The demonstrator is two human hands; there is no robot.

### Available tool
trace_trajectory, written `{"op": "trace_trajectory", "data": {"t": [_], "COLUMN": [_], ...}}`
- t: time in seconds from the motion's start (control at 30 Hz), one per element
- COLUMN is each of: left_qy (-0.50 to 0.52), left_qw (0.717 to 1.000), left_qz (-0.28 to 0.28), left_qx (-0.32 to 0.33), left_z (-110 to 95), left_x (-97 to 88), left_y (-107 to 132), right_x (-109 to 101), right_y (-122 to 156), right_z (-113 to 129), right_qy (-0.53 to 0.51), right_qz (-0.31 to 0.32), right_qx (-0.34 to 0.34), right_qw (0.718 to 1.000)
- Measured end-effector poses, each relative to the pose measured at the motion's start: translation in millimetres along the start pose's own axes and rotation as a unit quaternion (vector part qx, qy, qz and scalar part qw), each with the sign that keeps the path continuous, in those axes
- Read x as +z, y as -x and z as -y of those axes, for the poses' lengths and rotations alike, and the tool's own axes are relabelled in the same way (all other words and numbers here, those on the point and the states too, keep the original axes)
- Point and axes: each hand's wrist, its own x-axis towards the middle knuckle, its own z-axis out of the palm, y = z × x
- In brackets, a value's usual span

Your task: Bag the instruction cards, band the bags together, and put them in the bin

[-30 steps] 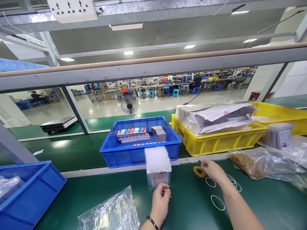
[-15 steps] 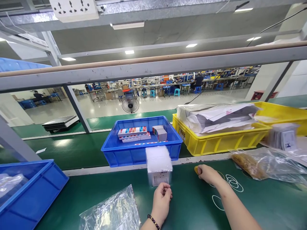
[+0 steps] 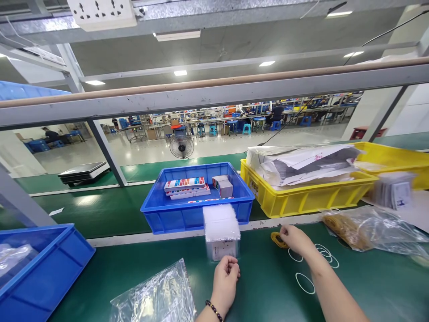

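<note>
Right hand [image 3: 296, 239] has shifted, uncovering bands [image 3: 275, 239]; its fingers and left hand's [image 3: 225, 281] are narrow, hold unclear; best separate bands singly.

Our worktop [image 3: 264, 290] in green, our rubber bands [image 3: 277, 240] yellow-brown, rings [image 3: 296, 279] white, bin [image 3: 181, 222] blue, crate [image 3: 304, 202] yellow, white boxes [image 3: 186, 184] patterned red, orange and blue, our bracelet [image 3: 214, 310] black and gold

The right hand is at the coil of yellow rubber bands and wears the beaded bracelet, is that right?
Not quite: the head view shows the beaded bracelet worn with the left hand. The right hand is indeed at the coil of yellow rubber bands.
</note>
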Motion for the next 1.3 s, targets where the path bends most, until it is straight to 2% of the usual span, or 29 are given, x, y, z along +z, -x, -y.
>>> {"op": "trace_trajectory", "data": {"t": [0.1, 0.27, 0.4, 0.5, 0.57, 0.63, 0.7, 0.8, 0.9, 1.0, 1.1, 1.2, 1.3], "left_qy": [-0.003, -0.005, -0.006, -0.005, -0.002, 0.005, 0.026, 0.041, 0.021, 0.041, 0.082, 0.143, 0.274], "left_qw": [1.000, 1.000, 1.000, 1.000, 1.000, 1.000, 0.999, 0.996, 0.995, 0.997, 0.995, 0.988, 0.959], "left_qz": [-0.002, 0.000, 0.004, 0.002, -0.004, -0.010, 0.004, 0.039, 0.018, -0.002, 0.004, -0.012, -0.068], "left_qx": [0.003, 0.011, 0.013, 0.016, 0.018, 0.024, 0.037, 0.073, 0.092, 0.068, 0.049, 0.053, 0.040], "left_z": [1, 1, 0, 1, 2, 2, 0, -4, -5, -6, -8, -12, -21], "left_x": [-0.6, -0.5, 0.1, -0.5, -0.7, -0.4, 0.5, 1.4, 0.7, 0.5, 3.0, 6.5, 6.4], "left_y": [0, 0, 1, 0, 0, 1, 2, 4, 3, 1, 2, 5, 6], "right_x": [-13, -34, -42, -39, -31, -19, -7, 8, 11, 7, 5, 7, 12], "right_y": [1, 7, 12, 22, 35, 50, 65, 81, 87, 89, 91, 95, 98], "right_z": [-1, 2, 8, 24, 42, 64, 84, 105, 114, 116, 117, 119, 124], "right_qy": [0.004, -0.013, -0.035, -0.065, -0.101, -0.148, -0.193, -0.253, -0.307, -0.354, -0.389, -0.407, -0.421], "right_qz": [0.015, -0.035, -0.054, -0.023, 0.036, 0.123, 0.205, 0.275, 0.314, 0.349, 0.382, 0.390, 0.370], "right_qx": [0.033, 0.047, 0.031, -0.012, -0.072, -0.149, -0.208, -0.248, -0.258, -0.260, -0.262, -0.264, -0.268], "right_qw": [0.999, 0.998, 0.997, 0.998, 0.992, 0.970, 0.937, 0.894, 0.861, 0.828, 0.797, 0.782, 0.784]}}
